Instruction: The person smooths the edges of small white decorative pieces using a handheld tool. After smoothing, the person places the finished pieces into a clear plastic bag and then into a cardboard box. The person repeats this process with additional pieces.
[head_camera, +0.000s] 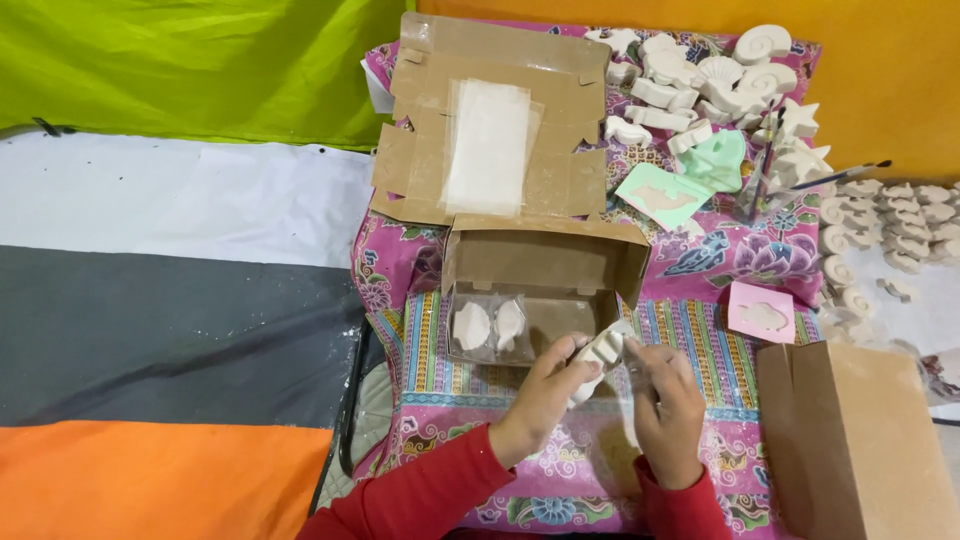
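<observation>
We hold a white plaster figure (598, 352) just in front of the open box (540, 290), left hand (545, 395) gripping it while our right hand (668, 400) pinches a clear bag (632, 395) around it, perhaps for packing. Two bagged figures (490, 325) lie inside.

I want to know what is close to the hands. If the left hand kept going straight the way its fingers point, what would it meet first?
Probably the open brown cardboard box. The left hand, holding a white plaster figure, points up and right toward the box's near right corner; depth is hard to judge.
</observation>
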